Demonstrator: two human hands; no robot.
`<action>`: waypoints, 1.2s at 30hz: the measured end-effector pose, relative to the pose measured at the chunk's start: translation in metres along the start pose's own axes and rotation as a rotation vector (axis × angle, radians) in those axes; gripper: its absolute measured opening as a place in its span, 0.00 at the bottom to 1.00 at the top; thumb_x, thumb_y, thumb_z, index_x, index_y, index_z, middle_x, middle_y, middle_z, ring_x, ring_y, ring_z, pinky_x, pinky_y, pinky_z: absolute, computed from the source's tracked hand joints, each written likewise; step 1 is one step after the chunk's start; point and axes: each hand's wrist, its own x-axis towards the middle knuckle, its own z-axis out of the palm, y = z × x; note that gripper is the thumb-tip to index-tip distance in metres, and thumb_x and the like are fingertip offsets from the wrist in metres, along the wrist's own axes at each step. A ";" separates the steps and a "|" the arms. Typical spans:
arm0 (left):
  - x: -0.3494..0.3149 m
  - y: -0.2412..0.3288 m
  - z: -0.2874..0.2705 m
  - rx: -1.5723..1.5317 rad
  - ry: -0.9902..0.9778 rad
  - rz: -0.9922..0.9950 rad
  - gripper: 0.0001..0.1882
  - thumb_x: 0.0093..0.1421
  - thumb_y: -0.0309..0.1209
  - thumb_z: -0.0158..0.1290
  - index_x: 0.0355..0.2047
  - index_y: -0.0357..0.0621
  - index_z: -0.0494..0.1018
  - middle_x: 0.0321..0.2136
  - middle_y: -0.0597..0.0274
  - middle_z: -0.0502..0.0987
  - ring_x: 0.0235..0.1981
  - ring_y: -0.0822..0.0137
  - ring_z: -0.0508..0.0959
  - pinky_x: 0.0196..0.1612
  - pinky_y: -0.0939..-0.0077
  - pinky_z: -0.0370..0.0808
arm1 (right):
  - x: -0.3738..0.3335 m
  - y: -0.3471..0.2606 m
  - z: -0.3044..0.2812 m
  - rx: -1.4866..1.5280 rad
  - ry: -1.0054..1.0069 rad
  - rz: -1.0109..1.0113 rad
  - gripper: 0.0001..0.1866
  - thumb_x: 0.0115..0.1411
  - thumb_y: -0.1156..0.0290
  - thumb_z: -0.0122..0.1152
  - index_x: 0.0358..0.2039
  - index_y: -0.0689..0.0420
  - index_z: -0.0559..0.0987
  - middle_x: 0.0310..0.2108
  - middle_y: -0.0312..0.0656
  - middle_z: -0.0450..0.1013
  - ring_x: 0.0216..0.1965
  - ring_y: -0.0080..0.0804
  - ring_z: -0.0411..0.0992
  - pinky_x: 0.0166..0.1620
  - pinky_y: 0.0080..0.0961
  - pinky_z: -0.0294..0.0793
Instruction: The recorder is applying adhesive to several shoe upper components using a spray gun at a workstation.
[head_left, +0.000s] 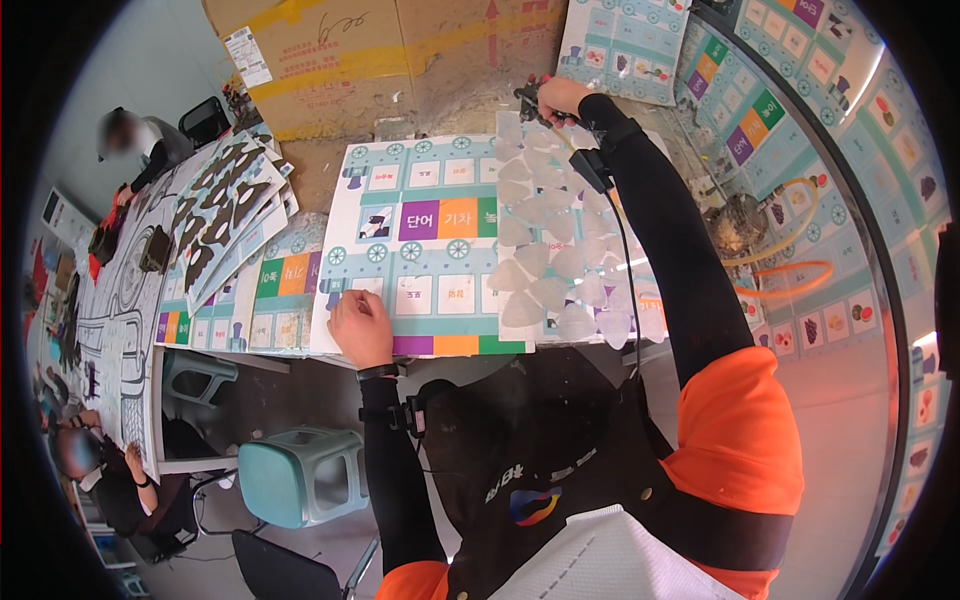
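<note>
My left hand (362, 327) rests on the lower left of a printed sheet (425, 270) with train-wagon drawings and coloured blocks. Its fingers are curled under, so whatever they may hold is hidden. At the far edge of the table, my right hand (562, 100) is closed around a dark tool (530, 100) with small red parts; its exact kind is hard to make out. Between the hands, greyish translucent leaf-shaped pieces (545, 215) cover the sheet's right part. A small black box (590, 170) with a cable is strapped at my right wrist.
Tall cardboard (400, 60) stands behind the table. Printed sheets with dark cut-out shapes (225, 205) are piled on the left. A yellow-orange hose (790, 275) loops at the right. A teal stool (290, 480) stands below left. Two other people (155, 150) sit at the left.
</note>
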 end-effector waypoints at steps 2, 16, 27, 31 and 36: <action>0.001 0.002 0.000 -0.004 0.001 0.003 0.07 0.61 0.30 0.54 0.26 0.44 0.73 0.20 0.63 0.74 0.28 0.55 0.75 0.37 0.57 0.68 | 0.000 0.003 -0.004 0.002 -0.048 0.027 0.07 0.39 0.75 0.58 0.18 0.67 0.77 0.17 0.49 0.74 0.11 0.34 0.67 0.15 0.30 0.62; 0.001 0.001 0.001 -0.025 0.018 0.014 0.06 0.60 0.30 0.55 0.27 0.45 0.74 0.20 0.63 0.75 0.28 0.56 0.75 0.37 0.58 0.68 | -0.006 -0.005 0.010 0.092 -0.177 -0.032 0.07 0.43 0.77 0.56 0.22 0.68 0.78 0.19 0.50 0.74 0.13 0.34 0.66 0.16 0.32 0.60; 0.002 0.003 0.001 -0.015 0.003 0.013 0.06 0.60 0.30 0.55 0.27 0.45 0.73 0.20 0.63 0.75 0.28 0.56 0.75 0.37 0.58 0.68 | 0.002 0.006 0.011 0.102 -0.094 -0.016 0.05 0.42 0.77 0.56 0.19 0.67 0.77 0.21 0.48 0.74 0.13 0.33 0.66 0.17 0.32 0.61; 0.000 -0.001 0.001 -0.002 0.016 0.023 0.06 0.60 0.29 0.55 0.27 0.45 0.73 0.20 0.63 0.75 0.28 0.56 0.75 0.37 0.58 0.68 | -0.006 -0.001 0.015 0.095 -0.156 -0.004 0.06 0.42 0.76 0.57 0.19 0.66 0.77 0.19 0.48 0.74 0.13 0.33 0.66 0.17 0.32 0.62; 0.000 0.000 0.000 -0.009 -0.006 0.011 0.06 0.60 0.30 0.54 0.27 0.44 0.73 0.21 0.63 0.75 0.29 0.55 0.75 0.37 0.58 0.68 | -0.005 0.000 0.009 0.120 -0.205 0.011 0.06 0.42 0.77 0.56 0.19 0.68 0.77 0.18 0.49 0.73 0.13 0.34 0.65 0.17 0.32 0.61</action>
